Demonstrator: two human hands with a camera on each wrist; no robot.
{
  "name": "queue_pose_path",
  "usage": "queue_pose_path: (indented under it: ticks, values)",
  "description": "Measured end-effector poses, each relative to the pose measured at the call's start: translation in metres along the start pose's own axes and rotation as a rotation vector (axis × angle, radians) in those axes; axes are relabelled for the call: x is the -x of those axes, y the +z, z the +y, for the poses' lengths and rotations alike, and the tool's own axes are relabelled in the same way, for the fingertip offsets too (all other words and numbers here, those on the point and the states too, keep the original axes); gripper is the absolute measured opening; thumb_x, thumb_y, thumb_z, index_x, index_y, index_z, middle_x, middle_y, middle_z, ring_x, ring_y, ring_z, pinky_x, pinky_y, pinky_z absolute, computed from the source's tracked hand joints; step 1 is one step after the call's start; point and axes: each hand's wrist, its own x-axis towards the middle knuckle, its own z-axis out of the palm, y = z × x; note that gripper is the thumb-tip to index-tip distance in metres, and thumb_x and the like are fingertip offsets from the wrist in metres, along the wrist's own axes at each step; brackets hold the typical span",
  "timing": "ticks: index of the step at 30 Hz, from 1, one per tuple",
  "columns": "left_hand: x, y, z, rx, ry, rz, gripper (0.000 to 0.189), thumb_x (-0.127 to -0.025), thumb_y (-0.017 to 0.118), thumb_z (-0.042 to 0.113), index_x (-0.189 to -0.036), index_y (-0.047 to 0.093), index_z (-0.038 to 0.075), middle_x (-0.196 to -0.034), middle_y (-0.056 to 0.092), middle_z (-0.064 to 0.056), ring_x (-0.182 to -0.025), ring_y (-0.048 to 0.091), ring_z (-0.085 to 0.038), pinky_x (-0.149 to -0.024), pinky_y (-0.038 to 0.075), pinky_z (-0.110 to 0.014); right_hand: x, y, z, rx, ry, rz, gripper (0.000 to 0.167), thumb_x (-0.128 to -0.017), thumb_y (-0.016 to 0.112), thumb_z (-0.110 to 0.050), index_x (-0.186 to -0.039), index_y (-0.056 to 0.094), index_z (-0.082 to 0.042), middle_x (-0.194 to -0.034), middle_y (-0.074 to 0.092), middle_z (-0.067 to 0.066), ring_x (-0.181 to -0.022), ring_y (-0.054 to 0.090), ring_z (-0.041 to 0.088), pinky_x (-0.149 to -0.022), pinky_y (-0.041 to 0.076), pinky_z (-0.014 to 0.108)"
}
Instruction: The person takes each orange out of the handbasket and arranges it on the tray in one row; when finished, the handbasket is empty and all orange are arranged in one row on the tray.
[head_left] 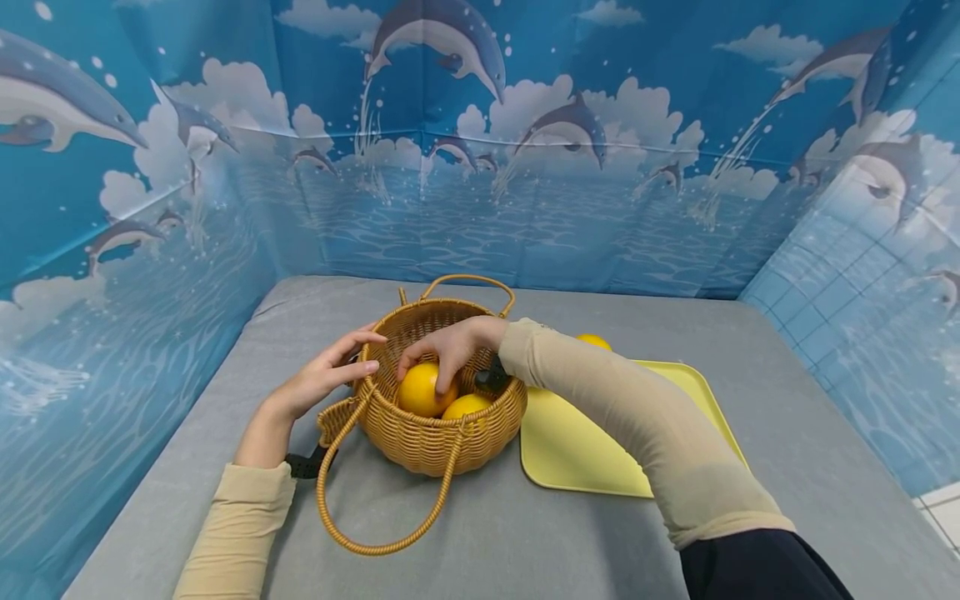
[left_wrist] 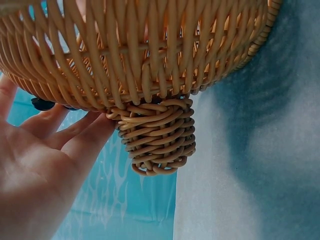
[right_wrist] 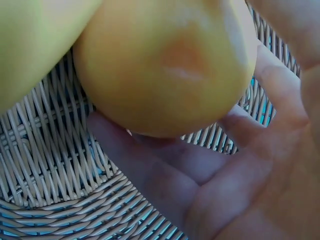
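A round wicker basket [head_left: 442, 442] with two loop handles stands on the grey surface. Inside it, my right hand [head_left: 450, 346] curls its fingers and thumb round an orange [head_left: 420, 390]. Close by in the basket lies a second orange [head_left: 467, 407], partly hidden by the rim. In the right wrist view, my fingers [right_wrist: 165, 182] cup the smooth held orange [right_wrist: 167, 70] against the wicker wall. My left hand [head_left: 322, 375] touches the basket's left rim, its fingers fairly straight. The left wrist view has these fingers [left_wrist: 82, 137] against the basket's outside, beside a small woven foot [left_wrist: 157, 137].
A yellow tray [head_left: 577, 450] lies right of the basket, partly under my right forearm. Behind that forearm, the top of another orange [head_left: 594, 341] shows. One basket handle [head_left: 375, 546] hangs toward me onto the surface. A dolphin-print curtain [head_left: 480, 208] surrounds the back and sides.
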Motion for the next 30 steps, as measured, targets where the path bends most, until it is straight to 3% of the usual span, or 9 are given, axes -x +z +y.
queue_pose_path:
  ticks: [7,10,13,17,25,30]
  values:
    - [0.002,-0.001,0.001,-0.003,-0.005,0.000,0.043,-0.097,0.052,0.023,-0.136,0.040,0.009,-0.156,0.005,-0.007,-0.136,0.017,-0.037,-0.082,0.042,-0.047,0.001,-0.004,-0.001,0.009,-0.041,0.030,0.061,-0.083,0.069,-0.015,-0.138,0.042,-0.005,-0.131,0.045,0.003,-0.110,0.048,0.017,-0.089,0.042,0.028]
    - [0.002,-0.001,0.000,-0.007,-0.006,-0.003,0.044,-0.098,0.052,0.022,-0.137,0.040,0.007,-0.156,0.005,-0.008,-0.129,0.028,-0.036,-0.080,0.043,-0.045,0.003,-0.004,-0.004,0.017,-0.052,0.060,0.062,-0.083,0.070,-0.017,-0.138,0.043,-0.008,-0.132,0.045,0.002,-0.111,0.047,0.017,-0.089,0.042,0.029]
    - [0.002,-0.001,0.000,-0.010,-0.005,-0.007,0.042,-0.098,0.051,0.021,-0.137,0.041,0.008,-0.156,0.006,-0.008,-0.111,0.042,-0.033,-0.078,0.044,-0.043,0.007,-0.005,-0.007,-0.003,-0.068,0.101,0.062,-0.081,0.071,-0.018,-0.136,0.045,-0.012,-0.131,0.046,0.000,-0.109,0.049,0.016,-0.088,0.043,0.030]
    - [0.002,-0.001,0.000,-0.007,0.001,-0.011,0.040,-0.098,0.051,0.021,-0.136,0.042,0.011,-0.156,0.006,-0.008,-0.104,0.046,-0.031,-0.077,0.045,-0.040,0.013,-0.006,-0.010,-0.036,-0.102,0.152,0.062,-0.079,0.072,-0.017,-0.135,0.046,-0.013,-0.131,0.046,0.000,-0.105,0.051,0.018,-0.086,0.045,0.032]
    - [0.001,0.000,0.000,0.015,-0.001,-0.018,0.040,-0.098,0.051,0.022,-0.135,0.042,0.013,-0.156,0.005,-0.008,-0.130,0.026,-0.034,-0.078,0.044,-0.041,0.030,-0.011,-0.022,-0.096,-0.136,0.200,0.061,-0.078,0.071,-0.015,-0.134,0.046,-0.014,-0.132,0.044,0.001,-0.105,0.051,0.021,-0.085,0.046,0.035]
    - [0.001,-0.002,-0.001,0.018,-0.001,-0.017,0.041,-0.098,0.051,0.022,-0.136,0.041,0.011,-0.156,0.005,-0.008,-0.117,0.037,-0.033,-0.077,0.045,-0.041,0.046,-0.019,-0.028,-0.153,-0.190,0.230,0.062,-0.079,0.068,-0.011,-0.136,0.043,-0.008,-0.131,0.044,0.007,-0.106,0.051,0.026,-0.086,0.046,0.038]
